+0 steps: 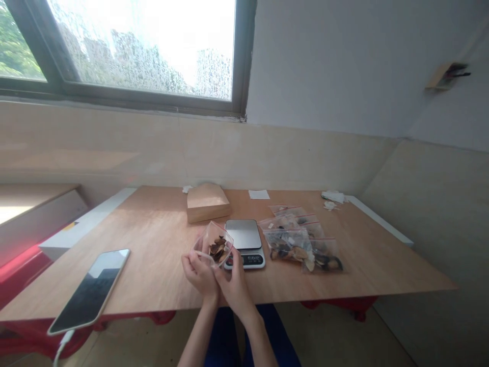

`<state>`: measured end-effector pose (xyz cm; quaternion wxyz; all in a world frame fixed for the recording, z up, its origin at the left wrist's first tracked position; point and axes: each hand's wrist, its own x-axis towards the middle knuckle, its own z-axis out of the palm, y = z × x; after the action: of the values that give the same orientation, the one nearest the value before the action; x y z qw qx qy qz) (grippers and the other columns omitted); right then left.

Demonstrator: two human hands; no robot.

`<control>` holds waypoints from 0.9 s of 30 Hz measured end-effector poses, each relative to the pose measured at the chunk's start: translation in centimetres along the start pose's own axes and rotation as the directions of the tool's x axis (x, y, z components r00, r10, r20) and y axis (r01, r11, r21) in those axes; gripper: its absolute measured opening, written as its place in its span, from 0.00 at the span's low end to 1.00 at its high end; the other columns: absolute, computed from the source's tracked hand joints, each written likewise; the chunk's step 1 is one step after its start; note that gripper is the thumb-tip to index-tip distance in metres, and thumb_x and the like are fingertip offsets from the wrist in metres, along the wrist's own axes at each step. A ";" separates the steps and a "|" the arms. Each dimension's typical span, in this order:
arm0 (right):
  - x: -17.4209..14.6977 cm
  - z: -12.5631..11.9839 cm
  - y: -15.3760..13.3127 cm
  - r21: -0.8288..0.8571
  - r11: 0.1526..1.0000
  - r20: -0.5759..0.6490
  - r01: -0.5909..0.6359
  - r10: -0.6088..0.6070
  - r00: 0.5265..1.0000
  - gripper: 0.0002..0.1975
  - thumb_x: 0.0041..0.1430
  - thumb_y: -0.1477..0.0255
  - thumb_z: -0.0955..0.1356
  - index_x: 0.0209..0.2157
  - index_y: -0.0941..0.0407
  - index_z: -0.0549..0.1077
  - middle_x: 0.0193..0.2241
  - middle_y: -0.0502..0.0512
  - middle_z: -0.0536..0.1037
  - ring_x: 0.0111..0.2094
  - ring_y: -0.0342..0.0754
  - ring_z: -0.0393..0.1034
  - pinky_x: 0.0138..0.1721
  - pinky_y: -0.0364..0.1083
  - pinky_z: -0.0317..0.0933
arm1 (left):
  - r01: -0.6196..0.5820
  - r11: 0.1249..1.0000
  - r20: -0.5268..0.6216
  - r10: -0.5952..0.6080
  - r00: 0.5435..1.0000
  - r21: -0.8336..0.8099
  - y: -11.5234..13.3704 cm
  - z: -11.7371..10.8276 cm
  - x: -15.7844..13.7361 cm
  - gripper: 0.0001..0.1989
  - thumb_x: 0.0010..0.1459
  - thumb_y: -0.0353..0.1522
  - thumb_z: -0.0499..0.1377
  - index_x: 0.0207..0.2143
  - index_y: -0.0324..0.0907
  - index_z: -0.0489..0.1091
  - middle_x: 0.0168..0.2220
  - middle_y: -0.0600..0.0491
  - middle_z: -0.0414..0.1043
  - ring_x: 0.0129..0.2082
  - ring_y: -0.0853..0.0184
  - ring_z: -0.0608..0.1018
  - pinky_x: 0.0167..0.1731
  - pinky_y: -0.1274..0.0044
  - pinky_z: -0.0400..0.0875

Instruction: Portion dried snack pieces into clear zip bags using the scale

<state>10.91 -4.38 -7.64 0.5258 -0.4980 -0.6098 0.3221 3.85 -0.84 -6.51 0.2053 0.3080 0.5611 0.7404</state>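
Both of my hands hold a clear zip bag (pixel 203 243) above the front of the table. Dark brown dried slices (pixel 218 248) lie inside it, and its mouth faces me. My left hand (pixel 200 275) grips the bag's left edge with curled fingers. Along the right edge, my right hand (pixel 234 280) pinches the plastic. Just behind and to the right of the bag stands a kitchen scale (pixel 243 234) with a bare metal plate and a dark display, partly hidden by the bag and my fingers. Several filled zip bags (pixel 290 250) with red seals lie in a pile right of the scale.
A brown paper package (pixel 208 203) sits behind the scale, with a white paper slip (pixel 259 194) farther right. Crumpled white scraps (pixel 333 197) lie at the back right. A phone (pixel 91 290) with a white cable rests at the table's left front edge.
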 end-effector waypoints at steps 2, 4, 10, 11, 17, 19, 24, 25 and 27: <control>-0.4 -0.9 -1.6 0.043 0.999 0.085 0.019 -0.022 0.996 0.29 0.59 0.64 0.63 0.59 0.54 0.52 0.60 0.59 0.57 0.61 0.49 0.49 0.60 0.51 0.48 | 0.107 0.984 0.011 -0.106 0.994 -0.145 1.5 -0.1 -1.3 0.10 0.59 0.39 0.43 0.29 0.45 0.55 0.35 0.48 0.69 0.38 0.63 0.74 0.35 0.71 0.68; -0.7 -1.9 -2.9 0.082 0.995 0.146 0.052 -0.064 0.987 0.29 0.59 0.63 0.63 0.60 0.52 0.52 0.61 0.57 0.57 0.62 0.49 0.49 0.61 0.51 0.47 | 0.163 0.969 0.067 -0.153 0.986 -0.188 2.5 0.1 -2.3 0.10 0.59 0.40 0.44 0.29 0.45 0.56 0.35 0.48 0.68 0.40 0.62 0.74 0.38 0.71 0.69; -0.8 -4.0 -3.9 0.105 0.994 0.031 0.043 -0.046 0.998 0.25 0.60 0.64 0.62 0.58 0.53 0.57 0.58 0.57 0.62 0.59 0.51 0.56 0.58 0.51 0.53 | 0.303 0.922 0.348 -0.209 0.914 -0.242 3.2 0.1 -5.1 0.19 0.59 0.48 0.40 0.38 0.46 0.59 0.39 0.49 0.71 0.41 0.64 0.75 0.37 0.72 0.71; -0.7 -4.2 -3.9 0.105 0.994 -0.002 0.033 -0.033 0.999 0.23 0.62 0.65 0.60 0.57 0.53 0.58 0.57 0.58 0.63 0.58 0.50 0.57 0.58 0.51 0.54 | 0.302 0.923 0.386 -0.196 0.902 -0.238 3.3 0.0 -5.5 0.19 0.59 0.49 0.41 0.40 0.45 0.59 0.42 0.48 0.71 0.43 0.63 0.75 0.38 0.72 0.71; -0.5 -6.4 -4.0 0.142 0.989 -0.164 0.037 -0.013 0.986 0.16 0.64 0.65 0.54 0.39 0.54 0.70 0.40 0.57 0.76 0.43 0.48 0.71 0.46 0.46 0.65 | 0.173 0.976 0.362 -0.116 0.925 -0.129 3.0 -0.7 -5.3 0.23 0.53 0.44 0.55 0.49 0.44 0.57 0.57 0.45 0.59 0.58 0.61 0.63 0.50 0.73 0.65; -0.6 -7.1 -3.8 0.143 0.989 -0.186 0.028 -0.001 0.983 0.17 0.64 0.64 0.54 0.34 0.54 0.70 0.35 0.56 0.77 0.38 0.48 0.72 0.43 0.45 0.66 | 0.175 0.981 0.308 -0.143 0.941 -0.078 2.4 -0.9 -4.4 0.26 0.50 0.45 0.58 0.49 0.43 0.58 0.58 0.44 0.56 0.58 0.61 0.62 0.51 0.74 0.64; -0.4 -8.2 -3.2 0.053 0.998 -0.124 0.017 -0.011 0.992 0.15 0.64 0.64 0.55 0.38 0.54 0.69 0.37 0.56 0.76 0.40 0.47 0.72 0.44 0.45 0.65 | 0.286 0.956 0.514 -0.211 0.831 -0.069 1.3 -1.5 -2.9 0.22 0.47 0.46 0.59 0.39 0.39 0.68 0.41 0.46 0.72 0.42 0.61 0.75 0.43 0.72 0.69; -0.4 -8.4 -3.0 0.019 1.000 -0.123 0.014 -0.012 0.992 0.14 0.64 0.64 0.56 0.39 0.54 0.69 0.37 0.56 0.76 0.41 0.48 0.71 0.44 0.45 0.64 | 0.289 0.955 0.556 -0.204 0.806 -0.067 1.3 -1.6 -2.8 0.21 0.48 0.46 0.59 0.36 0.39 0.70 0.37 0.47 0.74 0.39 0.62 0.76 0.41 0.72 0.70; -0.2 -8.7 -2.6 -0.028 1.000 -0.136 -0.003 -0.001 0.991 0.14 0.63 0.63 0.57 0.39 0.55 0.69 0.37 0.56 0.77 0.40 0.48 0.72 0.43 0.45 0.64 | 0.273 0.960 0.562 -0.188 0.805 -0.069 1.4 -1.8 -2.8 0.20 0.47 0.46 0.60 0.33 0.39 0.72 0.32 0.49 0.74 0.35 0.63 0.76 0.39 0.73 0.70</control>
<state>18.60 -6.46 -3.24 0.5589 -0.5265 -0.5768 0.2789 4.71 -4.33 -6.13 0.4684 0.4211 0.4556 0.6290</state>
